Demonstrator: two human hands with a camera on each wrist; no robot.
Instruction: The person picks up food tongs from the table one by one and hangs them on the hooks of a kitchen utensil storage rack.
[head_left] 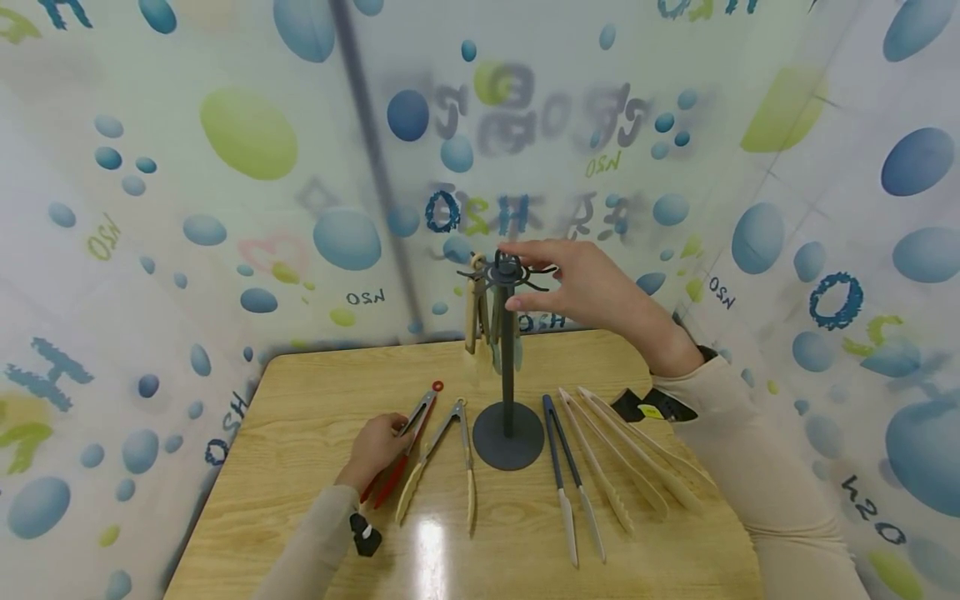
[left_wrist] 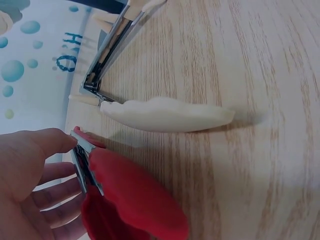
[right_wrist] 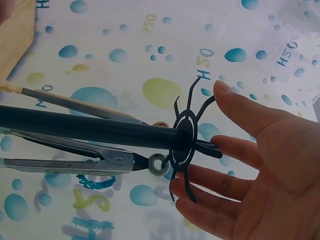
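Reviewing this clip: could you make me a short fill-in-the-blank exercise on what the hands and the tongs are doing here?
1. The tongs in the left hand have ____ tips.
2. The right hand is at the ____ of the dark stand.
3. In the head view, the dark-handled tongs lie to the ____ of the stand's round base.

Missing words: red; top; right.

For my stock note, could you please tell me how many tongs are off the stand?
5: red pair in the left hand, cream pair beside it, dark pair right of the stand, two beige pairs farther right; the right arm may hide more.
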